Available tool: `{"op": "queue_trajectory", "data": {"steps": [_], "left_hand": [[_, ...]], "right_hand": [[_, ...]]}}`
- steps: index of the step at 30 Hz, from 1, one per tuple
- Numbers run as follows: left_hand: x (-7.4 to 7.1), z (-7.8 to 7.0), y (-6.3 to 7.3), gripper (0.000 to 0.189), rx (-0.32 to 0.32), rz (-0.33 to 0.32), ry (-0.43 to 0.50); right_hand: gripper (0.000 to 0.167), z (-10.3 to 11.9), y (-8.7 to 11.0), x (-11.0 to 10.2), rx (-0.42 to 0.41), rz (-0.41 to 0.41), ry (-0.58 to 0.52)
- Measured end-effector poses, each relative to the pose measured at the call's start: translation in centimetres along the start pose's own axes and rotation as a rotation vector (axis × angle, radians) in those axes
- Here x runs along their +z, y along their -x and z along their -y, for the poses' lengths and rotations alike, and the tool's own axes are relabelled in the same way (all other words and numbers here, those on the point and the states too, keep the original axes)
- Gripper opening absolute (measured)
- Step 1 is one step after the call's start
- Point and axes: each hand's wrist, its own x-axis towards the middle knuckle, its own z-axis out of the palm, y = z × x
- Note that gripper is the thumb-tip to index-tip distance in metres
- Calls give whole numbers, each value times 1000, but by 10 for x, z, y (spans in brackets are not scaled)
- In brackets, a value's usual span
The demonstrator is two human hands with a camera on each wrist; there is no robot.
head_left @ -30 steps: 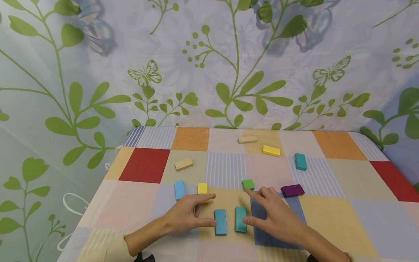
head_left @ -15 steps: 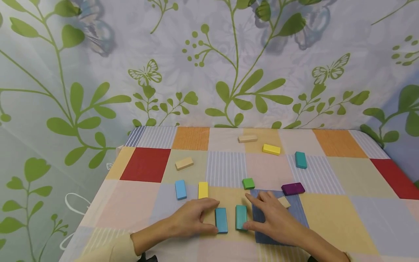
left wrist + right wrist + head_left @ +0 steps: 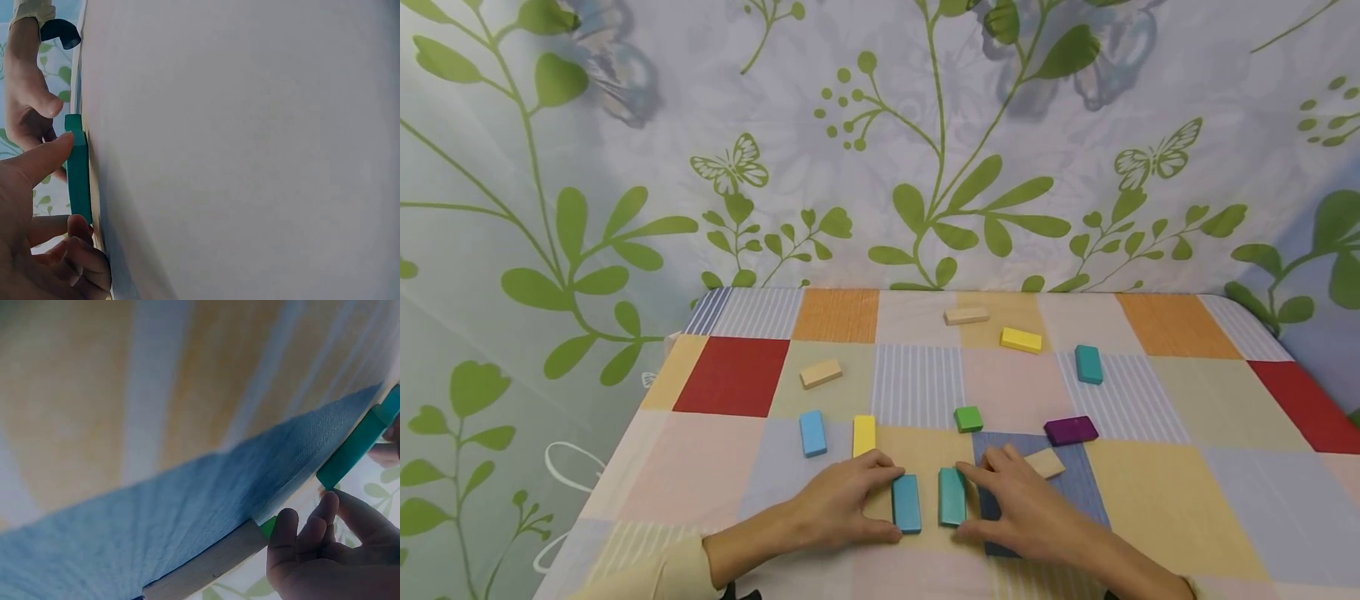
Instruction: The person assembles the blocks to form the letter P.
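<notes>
Two wooden blocks stand side by side at the table's near middle, a gap between them. My left hand (image 3: 838, 504) spans the blue block (image 3: 906, 505), thumb at its near end and index finger at its far end. My right hand (image 3: 1026, 508) holds the teal block (image 3: 952, 497) the same way, by its two ends. Both blocks lie lengthwise, pointing away from me. In the right wrist view, the index fingertip meets the corner of the teal block (image 3: 353, 450). The left wrist view has the thumb and a finger at opposite ends of a teal-looking block (image 3: 79, 181).
Around them lie a yellow block (image 3: 864, 436), a light blue block (image 3: 812, 434), a green block (image 3: 968, 419), a purple block (image 3: 1071, 431) and a plain wood block (image 3: 1046, 463) beside my right hand. Several more blocks lie farther back on the patchwork tablecloth (image 3: 730, 375).
My right index finger has come down from near the green block to the teal block's far end. My left fingers have closed in on the blue block's ends. The blocks stay about where they were.
</notes>
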Motion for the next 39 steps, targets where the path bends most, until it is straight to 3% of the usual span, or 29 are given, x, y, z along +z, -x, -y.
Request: {"op": "queue_trajectory", "data": {"steps": [8, 15, 26, 31, 35, 39], "left_hand": [[0, 1, 0, 63, 3, -1, 0], [-1, 0, -3, 62, -13, -19, -19], [-6, -2, -27, 58, -78, -87, -30], [-5, -5, -33, 59, -73, -73, -23], [-4, -8, -36, 58, -73, -60, 2], [-4, -10, -36, 48, -59, -88, 30]], "right_hand": [[71, 1, -1, 6, 3, -11, 23], [73, 2, 2, 4, -10, -14, 20], [74, 14, 10, 7, -55, 53, 16], [73, 21, 12, 9, -61, 96, 0], [65, 23, 13, 12, -114, 51, 36], [60, 24, 14, 14, -150, 12, 61]]}}
